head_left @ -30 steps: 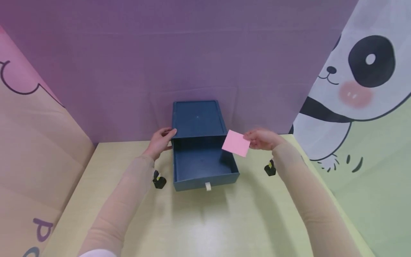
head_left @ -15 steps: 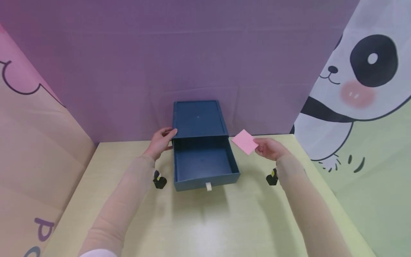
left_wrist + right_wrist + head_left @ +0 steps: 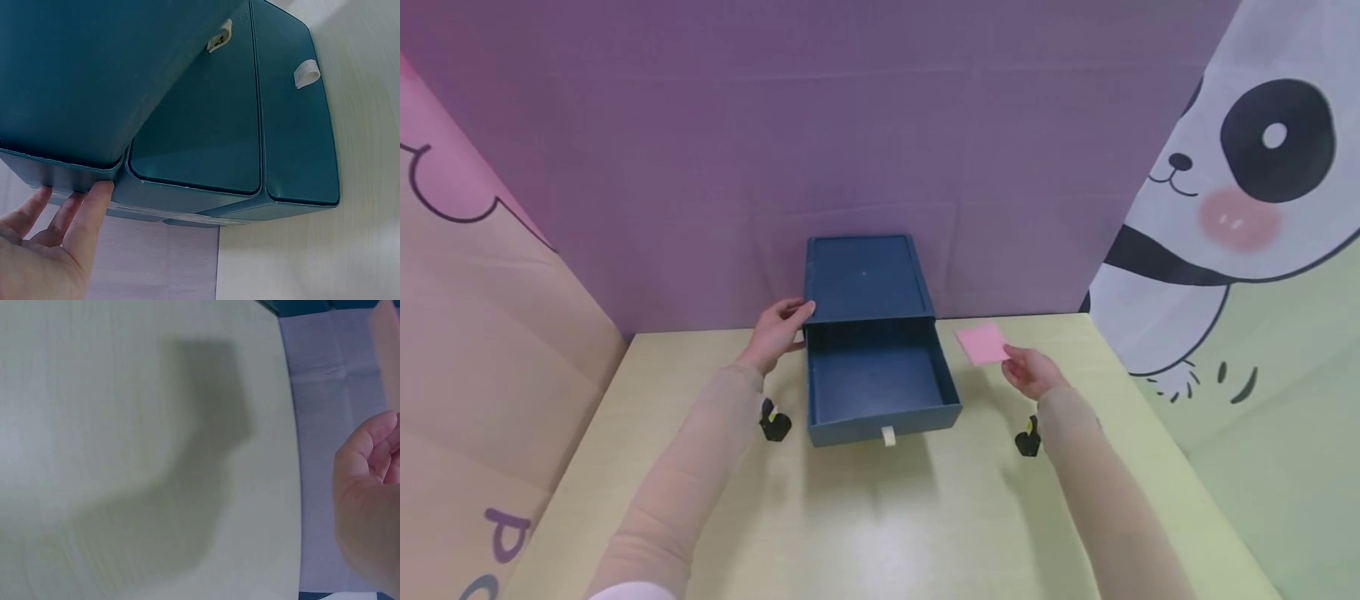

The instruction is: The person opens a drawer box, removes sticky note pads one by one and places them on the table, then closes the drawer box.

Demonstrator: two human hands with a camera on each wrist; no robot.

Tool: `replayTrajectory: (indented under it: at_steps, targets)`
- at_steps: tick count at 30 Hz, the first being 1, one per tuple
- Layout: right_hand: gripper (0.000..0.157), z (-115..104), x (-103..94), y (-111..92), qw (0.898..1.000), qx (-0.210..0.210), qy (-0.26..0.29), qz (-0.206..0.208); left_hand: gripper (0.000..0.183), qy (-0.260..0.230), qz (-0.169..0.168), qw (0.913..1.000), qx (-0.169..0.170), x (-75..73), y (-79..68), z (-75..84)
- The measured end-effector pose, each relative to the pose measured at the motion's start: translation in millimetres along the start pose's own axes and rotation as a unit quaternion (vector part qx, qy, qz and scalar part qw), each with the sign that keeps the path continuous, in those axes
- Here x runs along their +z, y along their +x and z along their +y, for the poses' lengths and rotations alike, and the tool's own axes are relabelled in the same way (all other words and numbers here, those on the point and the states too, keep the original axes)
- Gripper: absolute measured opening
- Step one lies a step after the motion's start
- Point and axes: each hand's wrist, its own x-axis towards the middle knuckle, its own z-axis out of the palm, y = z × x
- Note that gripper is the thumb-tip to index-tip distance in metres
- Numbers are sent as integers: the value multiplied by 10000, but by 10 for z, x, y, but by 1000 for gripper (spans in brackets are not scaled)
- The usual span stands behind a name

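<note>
A dark blue drawer cabinet point(image 3: 867, 279) stands against the back wall with its top drawer point(image 3: 850, 430) pulled out. The drawer's inside is bare, and a white pull tab point(image 3: 889, 436) sits on its front. My left hand point(image 3: 772, 332) rests at the cabinet's upper left edge; in the left wrist view its extended fingers point(image 3: 87, 215) touch the side wall. To the right of the drawer, above the table, my right hand point(image 3: 1030, 372) pinches a pink sticky note point(image 3: 981, 342) by one corner. In the right wrist view only a strip of the note shows beyond the fingers.
Two lower drawers, the middle one point(image 3: 203, 125) and the bottom one point(image 3: 297, 131), are closed, each with a white tab. The cabinet stands on a pale wooden table point(image 3: 880, 525). A purple cloth point(image 3: 880, 125) hangs behind it, and a panda print point(image 3: 1240, 250) lines the right side.
My right hand has moved right, away from the drawer, and then toward me and down in the head view, carrying the pink sticky note, which has turned. My left hand has stayed on the cabinet.
</note>
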Motion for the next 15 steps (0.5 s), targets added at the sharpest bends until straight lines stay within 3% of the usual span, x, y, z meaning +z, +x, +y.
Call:
replayTrajectory:
  at_steps: [9,15]
  targets:
    - [6,164,-106,56,9964,-28,-443,718,63,-8,16,10000,-19,2,19,-17]
    - [39,279,-122,95,9872,-134,-1055,1186,62,-88,15,10000,22,-10,14,-11]
